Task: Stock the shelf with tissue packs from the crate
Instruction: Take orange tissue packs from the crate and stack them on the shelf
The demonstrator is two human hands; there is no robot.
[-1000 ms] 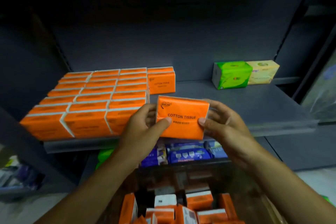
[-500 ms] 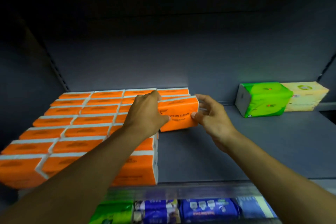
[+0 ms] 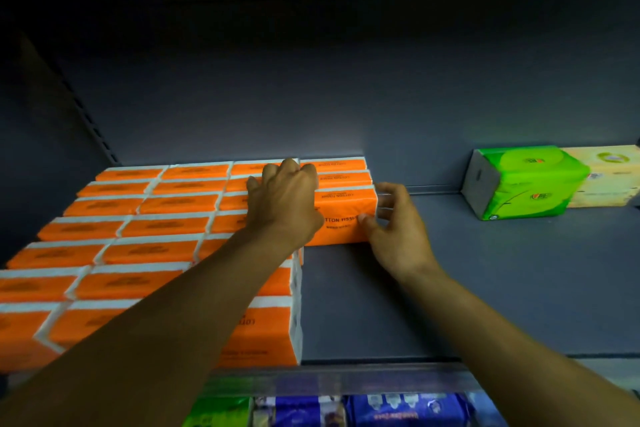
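At the near edge of the view, blue packs (image 3: 408, 411) and a green wrapped pack (image 3: 218, 412) lie on a lower level, directly below the front rail (image 3: 346, 381) of the shelf (image 3: 450, 288). Both forearms reach over this rail toward the rear of the shelf. The left part of the shelf carries a block of orange packs (image 3: 138, 246), set on edge in three columns that run from the front rail to the back panel (image 3: 346, 97), each pack touching the next. A fourth column stands just right of this block, at the rear only. Its front unit is the orange tissue pack (image 3: 346, 222), upright on the shelf with its lettered face toward the camera. The left hand (image 3: 284, 204) lies palm down over the left end of this pack, with its fingers bent over the top edge. The right hand (image 3: 398, 236) pinches the right end: the thumb rests on the lettered face and the fingers (image 3: 388, 191) curl round the end face. Two more orange packs (image 3: 336, 172) stand behind it, touching it, the rear one against the back panel. Well apart, at the rear right, a green tissue pack (image 3: 530, 180) lies beside a pale yellow pack (image 3: 609, 180), the two touching. A slotted upright (image 3: 93, 121) runs up the rear left corner.
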